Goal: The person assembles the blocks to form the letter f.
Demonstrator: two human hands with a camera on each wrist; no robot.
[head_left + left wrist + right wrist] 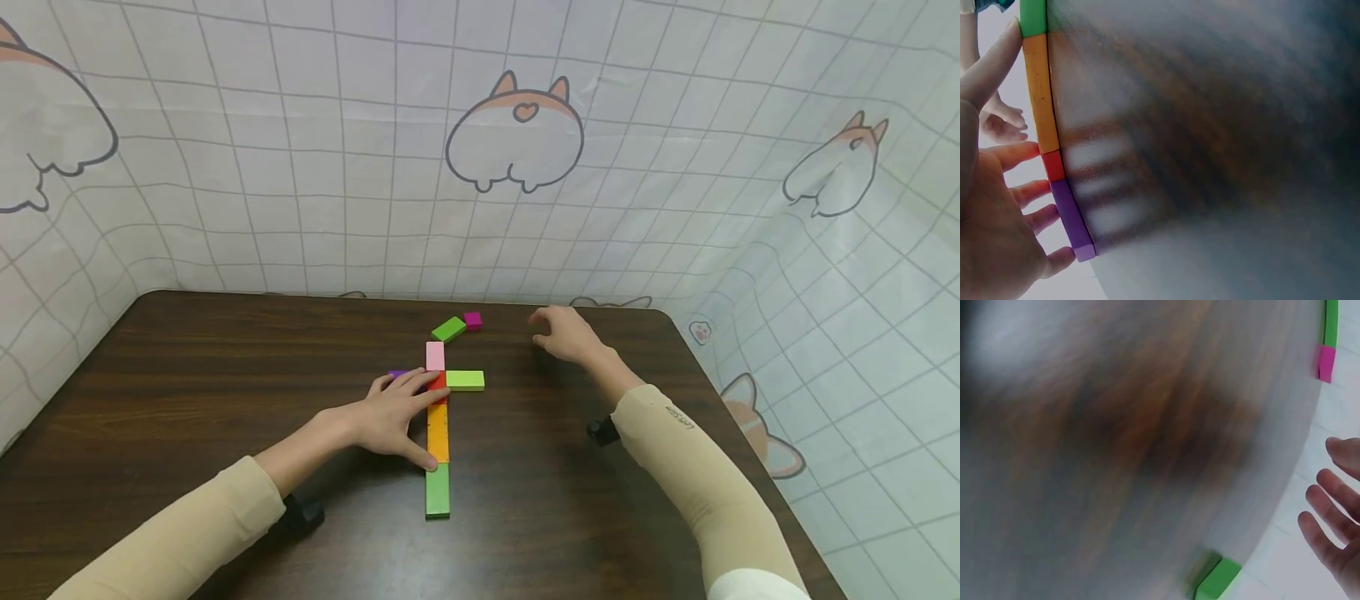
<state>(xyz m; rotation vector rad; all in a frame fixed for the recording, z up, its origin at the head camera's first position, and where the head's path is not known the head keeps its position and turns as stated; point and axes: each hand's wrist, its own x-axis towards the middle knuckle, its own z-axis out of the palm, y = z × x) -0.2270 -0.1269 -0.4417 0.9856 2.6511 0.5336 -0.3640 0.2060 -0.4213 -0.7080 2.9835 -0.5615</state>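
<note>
My left hand [393,417] lies over a line of flat blocks, its fingers spread. Its thumb is at the joint between an orange block [438,433] and a green block [437,492]; other fingertips are at a red block [1054,165] and a purple block [1072,219]. The hand hides most of the purple block in the head view. A pink block [435,356] tops the line, and a lime block [465,381] sticks out to the right. My right hand [570,333] is over the table's far right part, fingers loosely bent, holding nothing.
Beyond the pink block lie a tilted green block [448,329] and a small magenta block [472,321]. Another green block [1217,580] shows in the right wrist view. A patterned sheet [315,150] hangs behind the dark wooden table [225,358].
</note>
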